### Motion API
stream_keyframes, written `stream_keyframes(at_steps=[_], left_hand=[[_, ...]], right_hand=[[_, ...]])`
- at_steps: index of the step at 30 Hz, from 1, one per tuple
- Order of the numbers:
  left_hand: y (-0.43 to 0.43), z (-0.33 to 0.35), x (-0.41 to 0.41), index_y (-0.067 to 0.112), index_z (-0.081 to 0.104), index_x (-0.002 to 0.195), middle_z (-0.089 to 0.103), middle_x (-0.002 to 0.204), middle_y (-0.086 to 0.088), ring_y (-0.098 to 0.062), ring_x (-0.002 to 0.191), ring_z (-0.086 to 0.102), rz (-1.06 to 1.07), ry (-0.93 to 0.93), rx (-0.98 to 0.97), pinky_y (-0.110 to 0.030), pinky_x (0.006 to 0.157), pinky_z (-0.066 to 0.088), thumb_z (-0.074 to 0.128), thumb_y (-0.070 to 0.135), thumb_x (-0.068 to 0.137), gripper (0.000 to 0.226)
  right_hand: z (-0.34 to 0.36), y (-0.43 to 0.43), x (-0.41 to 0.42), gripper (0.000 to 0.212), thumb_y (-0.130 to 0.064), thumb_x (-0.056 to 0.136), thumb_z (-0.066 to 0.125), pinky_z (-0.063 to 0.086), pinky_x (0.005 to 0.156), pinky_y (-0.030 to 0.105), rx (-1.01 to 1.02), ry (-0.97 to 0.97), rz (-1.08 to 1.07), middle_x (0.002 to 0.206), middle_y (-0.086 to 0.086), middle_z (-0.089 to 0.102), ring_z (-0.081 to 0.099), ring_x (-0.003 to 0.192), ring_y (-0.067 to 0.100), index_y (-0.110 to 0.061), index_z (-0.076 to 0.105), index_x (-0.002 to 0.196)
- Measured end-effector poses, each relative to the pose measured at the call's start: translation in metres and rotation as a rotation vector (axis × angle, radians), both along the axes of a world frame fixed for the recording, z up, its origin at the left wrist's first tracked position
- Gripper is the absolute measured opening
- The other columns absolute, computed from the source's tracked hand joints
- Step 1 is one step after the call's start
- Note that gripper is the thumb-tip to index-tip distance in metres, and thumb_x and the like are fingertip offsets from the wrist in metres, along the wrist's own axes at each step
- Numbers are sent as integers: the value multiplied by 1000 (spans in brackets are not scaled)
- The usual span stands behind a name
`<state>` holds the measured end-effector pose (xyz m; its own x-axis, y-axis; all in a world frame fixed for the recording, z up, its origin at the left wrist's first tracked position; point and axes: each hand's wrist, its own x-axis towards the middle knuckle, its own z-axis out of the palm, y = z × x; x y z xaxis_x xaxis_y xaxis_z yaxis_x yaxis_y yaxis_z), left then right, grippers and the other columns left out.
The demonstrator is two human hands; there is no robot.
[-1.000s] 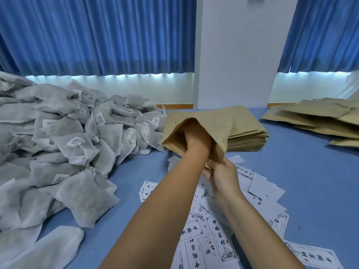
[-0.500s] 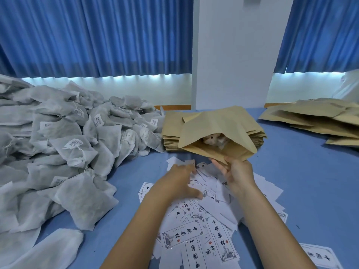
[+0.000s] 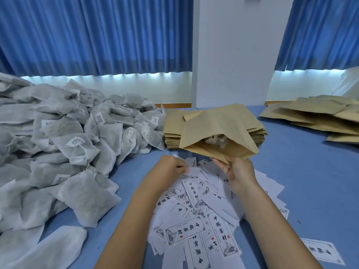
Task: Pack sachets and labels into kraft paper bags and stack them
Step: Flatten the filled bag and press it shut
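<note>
one paper bag [image 3: 219, 125] gapes at twelve o'clock with a sachet [image 3: 214, 139] inside; the right hand [image 3: 240, 172] pinches its lower lip. at eleven o'clock the left hand [image 3: 167, 169], fingers curled, pinches a label [image 3: 191, 169] on the label pile [image 3: 198, 216] at six o'clock.

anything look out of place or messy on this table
Nothing damaged or spilled. The labels lie in a loose jumble, some face down, one stray label apart at the right. The kraft bags at far right overlap crookedly, not a squared stack.
</note>
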<state>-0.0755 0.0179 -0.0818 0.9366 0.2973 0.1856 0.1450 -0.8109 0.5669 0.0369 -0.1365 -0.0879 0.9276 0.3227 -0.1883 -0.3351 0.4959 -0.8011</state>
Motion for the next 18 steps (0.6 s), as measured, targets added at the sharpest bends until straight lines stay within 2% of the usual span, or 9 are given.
stream_keyframes(at_steps=[2, 3, 6, 8, 10, 12, 13, 14, 18], left_hand=[[-2, 5, -6, 14, 74, 100, 71, 98, 6, -1, 82, 61, -60, -138, 184, -20, 75, 48, 61, 19, 92, 17], [-5, 7, -8, 13, 75, 99, 72, 97, 4, -8, 86, 63, -92, -313, 259, -26, 78, 51, 62, 17, 91, 15], [-26, 9, 1, 0, 73, 97, 71, 94, -7, -16, 89, 64, -104, -886, 336, -24, 82, 51, 64, 5, 88, 14], [-44, 8, 18, -5, 72, 98, 70, 97, -13, -22, 92, 65, -138, -989, 403, -26, 83, 52, 65, 0, 86, 15], [-54, 7, 42, -3, 73, 94, 72, 93, -14, -25, 88, 68, -151, -844, 552, -28, 74, 55, 71, -3, 78, 16], [-60, 11, 58, 6, 74, 90, 70, 86, -9, -25, 82, 68, -30, -400, 703, -26, 60, 49, 71, -1, 75, 17], [-63, 15, 65, 8, 71, 93, 68, 89, -8, -25, 85, 66, 68, -190, 707, -28, 60, 43, 63, 0, 81, 16], [-65, 17, 71, 8, 67, 96, 66, 93, -9, -26, 88, 64, 145, -72, 661, -29, 63, 38, 54, 0, 86, 18], [-60, 31, 96, 9, 61, 110, 61, 112, -13, -29, 102, 57, 241, -37, 539, -30, 81, 40, 42, 6, 94, 24]], right_hand=[[1, 0, -1, 21, 13, 93, 42, 55, 75, 36, 1, 9, -4, 107, 14, 64, 72, 66, 21, -3, 55, 100], [1, 0, -1, 21, 12, 93, 42, 55, 73, 35, -1, 14, -6, 107, 15, 64, 72, 65, 20, -2, 55, 102], [1, 1, -3, 26, 12, 93, 41, 57, 67, 32, -21, 6, -4, 105, 15, 66, 71, 65, 18, 2, 55, 112], [3, 3, -7, 28, 12, 90, 43, 57, 59, 27, -24, -17, 6, 90, 12, 71, 71, 65, 16, 2, 61, 109], [5, 4, -10, 22, 8, 90, 47, 51, 48, 19, -74, -30, -7, 75, 7, 71, 68, 56, 10, -2, 66, 98], [4, 4, -10, 28, 12, 89, 42, 49, 45, 19, -112, -24, -10, 75, 8, 68, 67, 54, 9, -3, 64, 97], [3, 4, -9, 34, 15, 87, 37, 52, 47, 21, -125, -32, 6, 78, 9, 68, 68, 58, 12, -4, 63, 99], [2, 5, -8, 39, 17, 86, 34, 54, 50, 24, -140, -39, 21, 80, 10, 69, 68, 62, 15, -4, 63, 100], [3, 9, -12, 27, 14, 89, 39, 55, 49, 25, -113, -26, 58, 67, 8, 70, 68, 57, 19, 2, 62, 94]])
